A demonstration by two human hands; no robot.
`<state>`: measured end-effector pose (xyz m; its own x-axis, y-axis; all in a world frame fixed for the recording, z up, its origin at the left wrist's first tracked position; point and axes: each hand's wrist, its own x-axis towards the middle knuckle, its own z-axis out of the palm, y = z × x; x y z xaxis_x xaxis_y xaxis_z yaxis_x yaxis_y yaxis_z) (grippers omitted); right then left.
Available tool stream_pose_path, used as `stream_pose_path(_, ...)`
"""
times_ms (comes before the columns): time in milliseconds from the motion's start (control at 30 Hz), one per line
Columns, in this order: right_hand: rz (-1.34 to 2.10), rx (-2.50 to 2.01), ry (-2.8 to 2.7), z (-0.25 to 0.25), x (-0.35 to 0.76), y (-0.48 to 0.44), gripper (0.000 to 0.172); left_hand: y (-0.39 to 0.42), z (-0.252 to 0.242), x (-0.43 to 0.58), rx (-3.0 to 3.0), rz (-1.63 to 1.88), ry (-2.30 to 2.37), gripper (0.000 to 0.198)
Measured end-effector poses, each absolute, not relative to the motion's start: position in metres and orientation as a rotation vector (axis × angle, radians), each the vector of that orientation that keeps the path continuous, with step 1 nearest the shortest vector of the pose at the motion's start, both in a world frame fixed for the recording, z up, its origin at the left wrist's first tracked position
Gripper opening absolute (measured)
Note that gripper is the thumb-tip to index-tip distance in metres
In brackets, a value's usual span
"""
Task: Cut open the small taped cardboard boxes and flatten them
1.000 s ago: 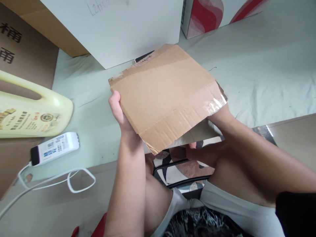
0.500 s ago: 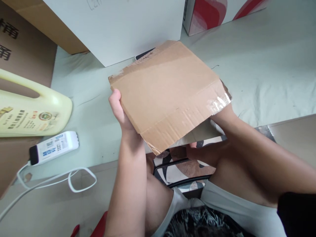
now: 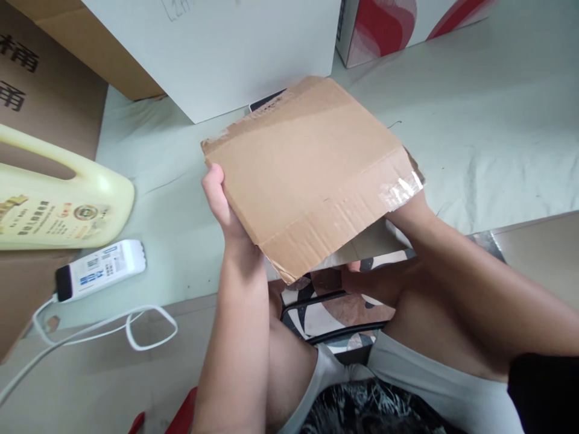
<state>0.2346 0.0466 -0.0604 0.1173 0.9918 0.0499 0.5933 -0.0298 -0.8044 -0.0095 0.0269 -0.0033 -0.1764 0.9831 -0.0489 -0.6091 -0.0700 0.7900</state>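
A flattened brown cardboard box [image 3: 307, 172] with tape along its edges is held in front of me, tilted over the table's front edge. My left hand [image 3: 221, 208] grips its left side, thumb along the edge and fingers hidden underneath. My right hand [image 3: 409, 211] is under the right, taped corner; only the wrist and the back of the hand show, the fingers are covered by the cardboard.
A pale yellow jug [image 3: 63, 208] lies on its side at the left, next to a white power adapter [image 3: 99, 269] with a looped cable [image 3: 136, 328]. A white box [image 3: 235, 48], a brown carton [image 3: 40, 84] and a red-and-white box [image 3: 384, 24] stand behind on the pale green tabletop [image 3: 488, 120].
The cardboard box has shifted very slightly; both hands keep the same hold.
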Motion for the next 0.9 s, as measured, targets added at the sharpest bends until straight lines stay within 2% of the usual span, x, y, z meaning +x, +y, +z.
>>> stream_pose_path(233, 0.729, -1.596, -1.525, -0.0613, 0.2361, 0.0463, 0.068, 0.0275, -0.0025, -0.0090, 0.623, 1.578, 0.880, 0.040)
stream_pose_path(400, 0.792, -1.636, -1.486, -0.0586, 0.2339, 0.0466, 0.060, 0.0274, -0.0041, -0.0099, 0.622, 1.596, 0.884, 0.038)
stream_pose_path(567, 0.770, -1.666, -1.487, -0.0567, 0.2333, 0.0469, 0.070, 0.0284, -0.0052, -0.0107, 0.620, 1.592, 0.822, 0.038)
stream_pose_path(733, 0.757, -1.603, -1.496, -0.0612, 0.2362, 0.0478, 0.063, 0.0276, -0.0035, -0.0097, 0.625, 1.596, 0.885, 0.037)
stream_pose_path(900, 0.797, -1.619, -1.486, -0.0634, 0.2366, 0.0484, 0.063, 0.0269, -0.0023, -0.0090, 0.614, 1.585, 0.837, 0.038)
